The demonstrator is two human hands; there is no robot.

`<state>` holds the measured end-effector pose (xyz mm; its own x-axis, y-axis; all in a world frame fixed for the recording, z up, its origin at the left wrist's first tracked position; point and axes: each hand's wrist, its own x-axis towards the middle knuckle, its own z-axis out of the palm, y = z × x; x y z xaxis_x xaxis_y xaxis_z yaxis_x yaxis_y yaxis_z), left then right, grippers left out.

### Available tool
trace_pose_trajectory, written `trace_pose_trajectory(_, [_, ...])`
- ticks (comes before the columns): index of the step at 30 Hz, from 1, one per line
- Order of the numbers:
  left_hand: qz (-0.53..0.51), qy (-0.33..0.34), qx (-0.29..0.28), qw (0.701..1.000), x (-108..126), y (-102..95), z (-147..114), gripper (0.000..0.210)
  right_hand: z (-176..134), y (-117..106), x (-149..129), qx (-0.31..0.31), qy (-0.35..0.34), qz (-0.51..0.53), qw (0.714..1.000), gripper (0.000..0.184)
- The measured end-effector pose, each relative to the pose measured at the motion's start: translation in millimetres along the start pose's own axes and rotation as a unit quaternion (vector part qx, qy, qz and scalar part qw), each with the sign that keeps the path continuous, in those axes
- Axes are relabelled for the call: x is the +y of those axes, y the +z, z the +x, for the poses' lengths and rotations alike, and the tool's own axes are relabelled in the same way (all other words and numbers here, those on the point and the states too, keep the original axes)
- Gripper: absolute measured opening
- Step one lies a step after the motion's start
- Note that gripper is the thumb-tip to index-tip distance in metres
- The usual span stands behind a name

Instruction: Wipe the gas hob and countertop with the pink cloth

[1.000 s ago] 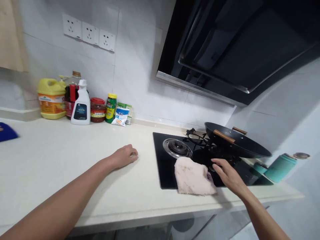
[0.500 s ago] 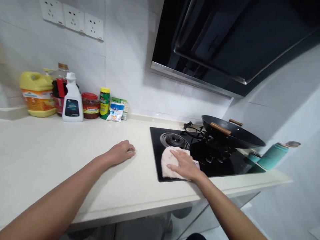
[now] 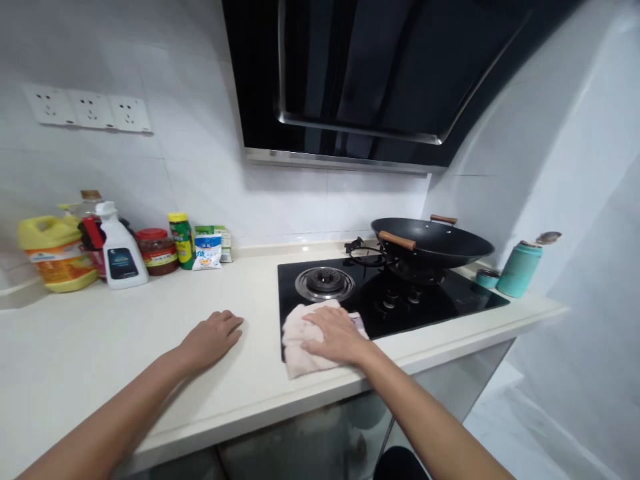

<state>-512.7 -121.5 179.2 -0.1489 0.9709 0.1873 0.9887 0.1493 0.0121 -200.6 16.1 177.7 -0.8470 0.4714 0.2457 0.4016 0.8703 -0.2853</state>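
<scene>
My right hand (image 3: 334,333) presses down on a pale pink cloth (image 3: 299,340), its fingers laid over the top and holding it against the surface. The cloth covers the front left corner of the black glass hob (image 3: 370,323) and laps over onto the counter edge. Just behind it is the bare left burner (image 3: 325,283). My left hand (image 3: 210,339) rests on the white countertop (image 3: 150,333) left of the hob, fingers loosely stretched and holding nothing.
A black wok (image 3: 435,243) with wooden handles sits on the right burner. Beyond it stand a teal flask (image 3: 520,270) and a teal cup (image 3: 487,278). Along the left wall are a yellow jug (image 3: 57,257), a white spray bottle (image 3: 123,257) and several condiments. A range hood (image 3: 350,80) hangs above.
My right hand and the cloth have slid toward the hob's front left corner, over its edge. The left hand stays on the counter, its fingers a little straighter. The view has tilted and shifted right.
</scene>
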Motion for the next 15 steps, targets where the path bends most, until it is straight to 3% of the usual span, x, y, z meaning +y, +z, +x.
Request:
trace_pose_trajectory(6, [-0.069,-0.006,0.011,0.998,-9.5,-1.3,-58.7,0.048,-89.9,-30.5,92.3,0.100,0.123,-0.070,0.985,0.046])
trace_pose_trajectory(11, [-0.067,-0.035,0.103,0.992,-13.5,-7.3,-101.2,0.047,-190.7,-56.8,149.8,0.163,0.243,-0.121,0.948,0.046])
trace_pose_trajectory(13, [-0.072,-0.052,0.140,0.986,-15.9,-7.0,-110.5,0.049,-227.4,-65.6,161.0,0.163,0.328,-0.073,0.928,0.047])
trace_pose_trajectory(15, [-0.076,-0.071,0.168,0.980,-18.5,-2.6,-115.2,0.050,-255.6,-72.6,165.0,0.190,0.352,0.005,0.916,0.044])
